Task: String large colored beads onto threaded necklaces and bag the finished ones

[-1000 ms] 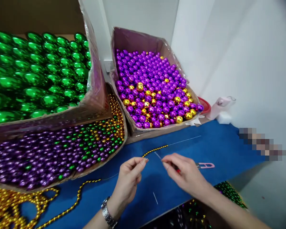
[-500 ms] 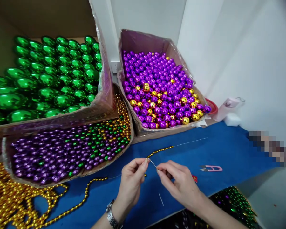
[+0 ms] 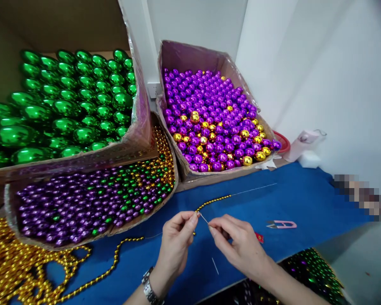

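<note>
Over the blue cloth [image 3: 184, 292], my left hand [image 3: 175, 239] is closed in a pinch on the near end of a short gold bead string [image 3: 213, 202]. Bare thread [image 3: 257, 187] trails from that string's far end. My right hand [image 3: 239, 242] pinches a thin pale needle-like piece [image 3: 204, 218] that spans the gap to my left fingertips; whether it is a needle or taut thread I cannot tell. A small gold bead [image 3: 194, 233] hangs beside my left fingers. Left of that hand lies a longer gold bead chain [image 3: 116, 254], its thread running toward the hand.
Pink thread snips [image 3: 282, 224], a red item [image 3: 259, 237] and a thin white stick [image 3: 215, 265] lie on the cloth. Behind stand boxes of green ornaments [image 3: 66, 106], purple and gold balls [image 3: 206, 101] and small mixed beads [image 3: 66, 203]. Gold chains [image 3: 12, 262] pile at left.
Almost nothing differs. Both hands keep their pinches in the same place, and the view has shifted very slightly.
</note>
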Available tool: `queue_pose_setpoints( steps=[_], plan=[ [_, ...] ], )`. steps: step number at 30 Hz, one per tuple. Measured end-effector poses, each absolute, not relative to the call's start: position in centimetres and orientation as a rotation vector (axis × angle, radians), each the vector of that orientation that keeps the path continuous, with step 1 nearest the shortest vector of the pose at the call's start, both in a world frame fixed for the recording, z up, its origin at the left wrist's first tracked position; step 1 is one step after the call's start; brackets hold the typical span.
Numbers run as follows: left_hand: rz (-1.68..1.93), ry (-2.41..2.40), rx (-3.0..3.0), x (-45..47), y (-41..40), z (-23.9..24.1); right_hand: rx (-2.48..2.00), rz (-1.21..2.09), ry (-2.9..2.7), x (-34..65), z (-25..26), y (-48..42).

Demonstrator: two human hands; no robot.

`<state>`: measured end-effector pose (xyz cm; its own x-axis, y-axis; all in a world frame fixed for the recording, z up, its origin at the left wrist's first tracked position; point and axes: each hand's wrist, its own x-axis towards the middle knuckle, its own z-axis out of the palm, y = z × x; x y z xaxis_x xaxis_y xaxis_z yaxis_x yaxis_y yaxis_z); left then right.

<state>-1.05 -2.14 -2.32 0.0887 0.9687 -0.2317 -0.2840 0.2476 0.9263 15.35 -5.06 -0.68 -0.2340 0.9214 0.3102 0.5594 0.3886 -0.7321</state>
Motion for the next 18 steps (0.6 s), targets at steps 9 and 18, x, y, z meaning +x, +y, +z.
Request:
queue_pose_setpoints(
  steps=[9, 18],
  plan=[
    [1.115, 1.059, 0.83, -0.93, -2.17, -2.49, -1.275, 0.659, -1.908, 15.28, -0.55, -5.08],
    [1.121, 1.061, 0.805, -0.78, -2.21, -2.22, -1.276, 0.651, -1.905, 15.21, -0.8, -5.08]
  ],
)
